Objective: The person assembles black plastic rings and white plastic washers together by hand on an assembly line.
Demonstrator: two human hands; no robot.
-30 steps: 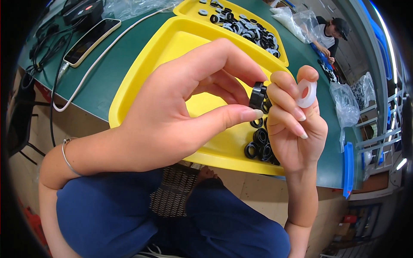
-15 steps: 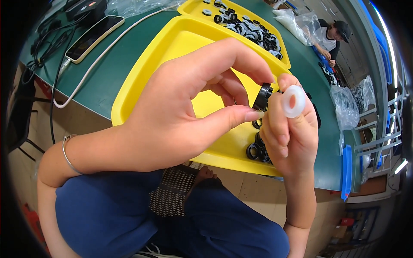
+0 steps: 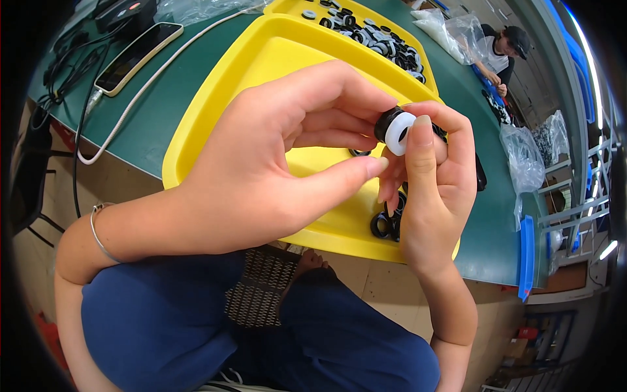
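In front of me, a black ring (image 3: pixel 385 123) and a white ring (image 3: pixel 396 135) sit face to face between my hands. The white one is pinched between the thumb and fingers of my right hand (image 3: pixel 431 176). My left hand (image 3: pixel 261 163) has its index and middle fingertips closed against the black ring, with its thumb standing a little off it. Whether the rings are joined or merely touching, I cannot tell. Below them, several loose black rings (image 3: pixel 384 225) lie in the near yellow tray (image 3: pixel 209 111), partly hidden by my right hand.
A second yellow tray (image 3: pixel 426 65) behind holds many mixed black and white rings (image 3: pixel 375 39). On the green table (image 3: pixel 153 121) lie a phone (image 3: pixel 137 59) with a white cable and clear plastic bags (image 3: pixel 522 160). Another person (image 3: pixel 499 59) works at the far right.
The white ring has moved off my right fingertip and against the black ring. My right thumb has come up onto it, while my left thumb has come off the black ring.
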